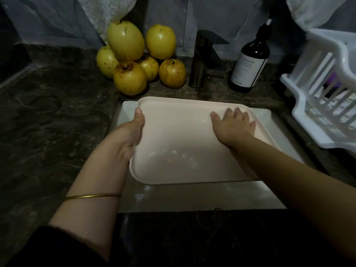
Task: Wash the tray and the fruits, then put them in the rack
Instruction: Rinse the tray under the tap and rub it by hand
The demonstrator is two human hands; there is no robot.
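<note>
Looking down from my head, I see the pink tray (183, 143) over the white sink (192, 197). My left hand (133, 130) holds the tray's left edge, with my thumb on top of the rim and my fingers curled under it. My right hand (233, 128) lies flat on the right side of the tray, fingers straight and spread, holding nothing. There is a bit of water or foam on the tray near me. I think the tray is light and stiff, but wet and slippery, so the raised rim is the best place to hold it. The yellow fruits (131, 78) sit in a pile on the dark counter (48, 112), behind the sink on the left. The white rack (317, 93) stands on the right, near the sink
</note>
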